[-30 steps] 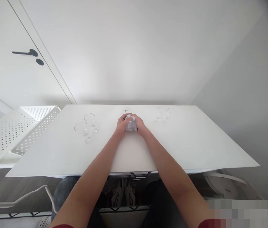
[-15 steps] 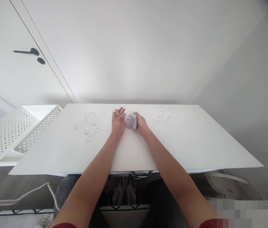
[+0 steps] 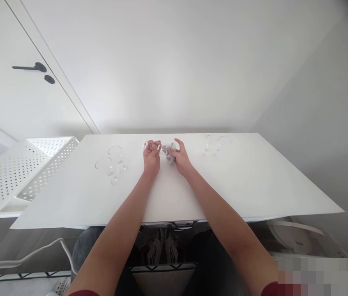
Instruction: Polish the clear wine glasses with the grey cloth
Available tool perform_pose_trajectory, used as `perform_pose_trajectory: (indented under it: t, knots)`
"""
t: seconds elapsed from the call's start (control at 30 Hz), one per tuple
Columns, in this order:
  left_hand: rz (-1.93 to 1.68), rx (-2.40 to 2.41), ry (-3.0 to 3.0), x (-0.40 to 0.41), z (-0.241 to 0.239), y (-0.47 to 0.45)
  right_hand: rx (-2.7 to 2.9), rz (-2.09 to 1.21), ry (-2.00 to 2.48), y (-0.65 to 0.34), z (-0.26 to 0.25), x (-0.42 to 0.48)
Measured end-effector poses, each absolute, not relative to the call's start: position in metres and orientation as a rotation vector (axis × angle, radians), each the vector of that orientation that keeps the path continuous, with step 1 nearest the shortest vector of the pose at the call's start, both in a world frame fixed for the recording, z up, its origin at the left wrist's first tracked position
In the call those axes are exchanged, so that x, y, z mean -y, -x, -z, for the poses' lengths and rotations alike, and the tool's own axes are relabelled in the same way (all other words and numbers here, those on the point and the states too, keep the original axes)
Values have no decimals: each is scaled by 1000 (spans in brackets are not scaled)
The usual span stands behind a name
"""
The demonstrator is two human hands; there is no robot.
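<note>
Above the middle of the white table [image 3: 174, 197], my left hand [image 3: 151, 158] is closed around a clear stemmed glass. What looks like the glass's foot [image 3: 145, 144] shows at the left of the fingers, and its bowl is mostly hidden by the fingers and cloth. A crumpled light grey cloth [image 3: 170, 153] is bunched in my right hand [image 3: 182, 158], thumb pressed on it and index finger raised. The cloth sits close against the glass; exact contact is hard to see. Left of my hands stand two clear stemmed glasses, a farther one [image 3: 115, 151] and a nearer one [image 3: 103, 163].
More clear glasses [image 3: 212, 144] stand at the table's back right, faint against the white. A white perforated tray-like rack [image 3: 4, 176] adjoins the table's left side. Behind is a white wall [image 3: 167, 65], with a door handle [image 3: 35, 67] at the upper left.
My right hand has turned and its index finger has lifted; the cloth is more bunched up. My left fingers have curled in further around the glass. The standing glasses stay in place.
</note>
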State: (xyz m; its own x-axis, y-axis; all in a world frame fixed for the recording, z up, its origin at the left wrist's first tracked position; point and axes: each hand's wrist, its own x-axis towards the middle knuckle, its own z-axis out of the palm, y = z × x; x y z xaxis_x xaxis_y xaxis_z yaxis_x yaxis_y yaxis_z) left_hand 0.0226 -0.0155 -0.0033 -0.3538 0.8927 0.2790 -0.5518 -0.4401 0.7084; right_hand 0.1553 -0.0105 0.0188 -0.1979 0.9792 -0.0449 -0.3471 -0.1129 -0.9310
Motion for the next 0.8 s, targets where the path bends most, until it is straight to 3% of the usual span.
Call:
perform_pose_trajectory:
  t: [0.17, 0.53, 0.8]
  knots:
    - [-1931, -540, -730, 17, 5, -25, 1395, -1558, 708, -161, -22, 13]
    - [-1925, -588, -557, 14, 6, -19, 1483, -844, 982, -160, -17, 5]
    - [-1795, -735, -434, 16, 1, -21, 1405, -862, 1104, -169, -14, -4]
